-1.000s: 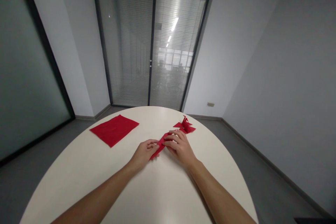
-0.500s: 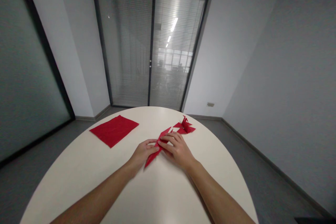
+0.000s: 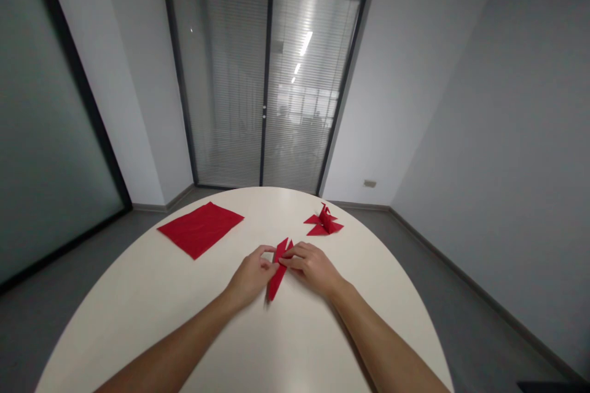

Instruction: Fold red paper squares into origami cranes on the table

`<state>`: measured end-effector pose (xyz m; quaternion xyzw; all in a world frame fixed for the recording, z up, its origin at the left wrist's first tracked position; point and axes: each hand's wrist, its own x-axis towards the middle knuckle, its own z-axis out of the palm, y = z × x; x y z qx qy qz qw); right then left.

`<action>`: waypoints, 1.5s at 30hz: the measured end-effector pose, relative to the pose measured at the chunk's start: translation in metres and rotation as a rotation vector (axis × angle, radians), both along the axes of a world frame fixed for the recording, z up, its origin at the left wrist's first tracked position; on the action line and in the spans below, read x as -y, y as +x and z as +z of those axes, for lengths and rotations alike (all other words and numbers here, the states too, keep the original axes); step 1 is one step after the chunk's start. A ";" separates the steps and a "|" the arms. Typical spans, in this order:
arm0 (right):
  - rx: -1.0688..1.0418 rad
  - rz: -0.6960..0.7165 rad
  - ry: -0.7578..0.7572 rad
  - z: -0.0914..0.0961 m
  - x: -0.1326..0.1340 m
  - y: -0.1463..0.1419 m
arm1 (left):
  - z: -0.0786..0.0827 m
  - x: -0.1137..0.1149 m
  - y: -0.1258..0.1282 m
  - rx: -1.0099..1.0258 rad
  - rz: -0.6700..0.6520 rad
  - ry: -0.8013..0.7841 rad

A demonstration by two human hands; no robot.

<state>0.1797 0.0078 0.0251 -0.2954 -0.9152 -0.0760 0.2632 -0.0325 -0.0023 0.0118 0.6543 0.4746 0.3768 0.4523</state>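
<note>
Between my two hands is a narrow piece of folded red paper (image 3: 277, 282), pointed at its near end and split into two points at its far end. My left hand (image 3: 252, 270) grips its left side, with thumb and fingers closed on the edge. From the right, my right hand (image 3: 311, 264) pinches the paper near its middle; its fingertips cover part of the folds. Beyond my right hand stands a red origami crane (image 3: 325, 222) with spread wings. A flat red sheet of paper (image 3: 200, 230) lies to the far left of my left hand.
Everything rests on a round white table (image 3: 221, 350) whose curved edge runs around both arms. Behind it are a dark-framed glass door (image 3: 265, 73) with blinds and pale walls (image 3: 415, 73). A wall socket (image 3: 369, 183) sits low behind the table.
The folded paper has turned to stand more upright in view, and its far end has come nearer to me, away from the crane. Both hands stay on it.
</note>
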 end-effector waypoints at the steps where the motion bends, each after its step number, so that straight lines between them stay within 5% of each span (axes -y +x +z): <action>1: -0.002 0.007 -0.036 0.000 0.000 0.000 | 0.002 0.003 -0.001 -0.150 -0.001 0.088; 5: -0.016 0.013 -0.177 -0.003 -0.001 0.002 | 0.010 0.011 -0.004 -0.585 0.000 0.377; 10: -0.026 0.015 -0.260 -0.007 -0.001 0.005 | 0.002 0.007 -0.007 -0.628 -0.105 0.611; 18: -0.089 -0.022 -0.379 -0.005 0.003 0.003 | -0.015 -0.002 -0.013 -0.684 -0.167 0.565; 31: -0.086 -0.153 -0.366 -0.023 -0.003 0.010 | -0.014 0.000 -0.012 -0.719 -0.148 0.588; 45: -0.070 -0.055 -0.422 -0.013 -0.004 0.014 | -0.004 0.005 -0.011 -0.753 -0.137 0.562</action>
